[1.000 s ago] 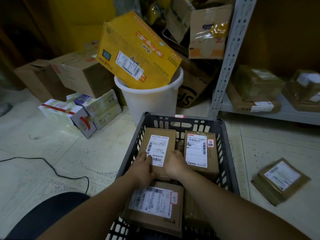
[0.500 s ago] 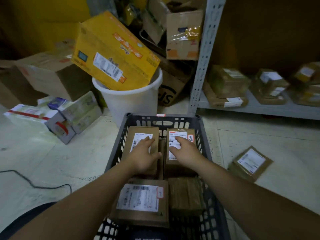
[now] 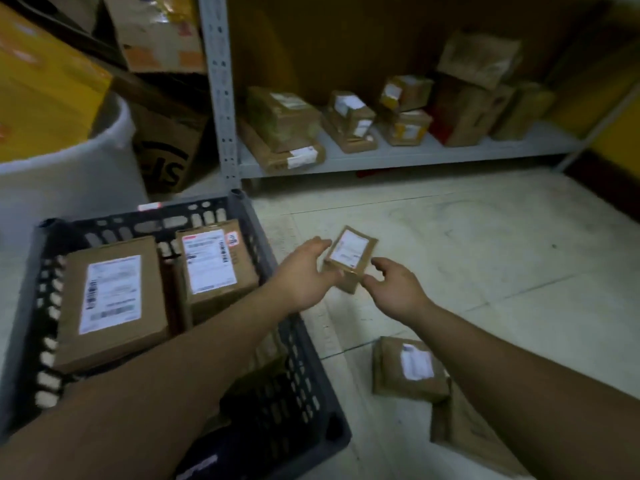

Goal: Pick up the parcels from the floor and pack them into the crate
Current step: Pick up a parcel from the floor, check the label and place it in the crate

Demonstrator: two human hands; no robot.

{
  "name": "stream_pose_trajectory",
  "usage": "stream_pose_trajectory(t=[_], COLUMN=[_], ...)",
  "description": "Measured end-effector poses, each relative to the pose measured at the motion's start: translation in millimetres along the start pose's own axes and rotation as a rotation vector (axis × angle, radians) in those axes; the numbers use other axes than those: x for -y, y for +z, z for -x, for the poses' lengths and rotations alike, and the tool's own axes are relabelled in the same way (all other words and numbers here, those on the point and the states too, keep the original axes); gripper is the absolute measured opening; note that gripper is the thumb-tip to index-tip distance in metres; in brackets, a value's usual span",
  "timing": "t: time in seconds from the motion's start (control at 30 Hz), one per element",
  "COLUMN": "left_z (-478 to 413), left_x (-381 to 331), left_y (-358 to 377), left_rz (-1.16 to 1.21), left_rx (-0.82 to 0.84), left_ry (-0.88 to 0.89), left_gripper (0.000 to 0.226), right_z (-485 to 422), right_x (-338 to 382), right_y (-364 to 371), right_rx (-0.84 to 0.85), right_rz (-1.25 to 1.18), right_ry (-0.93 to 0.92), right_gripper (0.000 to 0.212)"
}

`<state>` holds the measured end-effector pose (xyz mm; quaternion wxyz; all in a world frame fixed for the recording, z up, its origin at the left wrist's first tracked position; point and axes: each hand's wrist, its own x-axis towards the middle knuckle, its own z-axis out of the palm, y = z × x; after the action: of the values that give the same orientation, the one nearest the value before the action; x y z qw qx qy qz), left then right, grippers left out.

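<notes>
A small brown parcel (image 3: 351, 258) with a white label lies on the pale floor just right of the dark plastic crate (image 3: 302, 375). My left hand (image 3: 304, 273) reaches over the crate's right wall, fingers spread and touching the parcel's left edge. My right hand (image 3: 394, 289) is at its near right corner, fingers apart, not closed on it. Inside the crate lie a large labelled parcel (image 3: 110, 306) and a second labelled parcel (image 3: 213, 263), with more hidden under my left arm.
Another labelled parcel (image 3: 408, 370) and a flat brown package (image 3: 464, 431) lie on the floor near my right forearm. A grey metal shelf (image 3: 398, 157) behind holds several parcels. A white bucket (image 3: 69, 178) with a yellow box (image 3: 45, 91) stands left of the shelf post.
Both hands have left the parcels inside the crate and swung right to the small parcel on the floor. My view has turned right with them.
</notes>
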<state>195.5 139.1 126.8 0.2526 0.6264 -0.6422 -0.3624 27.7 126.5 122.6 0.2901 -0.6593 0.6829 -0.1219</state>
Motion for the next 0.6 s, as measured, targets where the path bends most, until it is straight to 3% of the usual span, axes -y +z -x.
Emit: stream_pose_trajectory(t=[0.1, 0.33, 0.6], left_z=[-1.6, 11.7, -6.0], left_x=[-23.6, -52.5, -32.5], left_y=[36.2, 93.0, 180.4], left_rz=[-0.004, 0.039, 0.087], left_rx=[0.133, 0.328, 0.28], left_ry=[0.047, -0.073, -0.335], left_gripper=[0.069, 0.075, 0.073], right_z=[22.4, 66.2, 18.0], right_x=[-30.6, -89.8, -188.1], right_y=[-27.0, -82.3, -41.3], right_rx=[-0.004, 0.054, 0.178], right_rz=[0.062, 0.142, 0.055], right_ry=[0.092, 0.249, 0.286], right_gripper=[0.058, 0.066, 0.069])
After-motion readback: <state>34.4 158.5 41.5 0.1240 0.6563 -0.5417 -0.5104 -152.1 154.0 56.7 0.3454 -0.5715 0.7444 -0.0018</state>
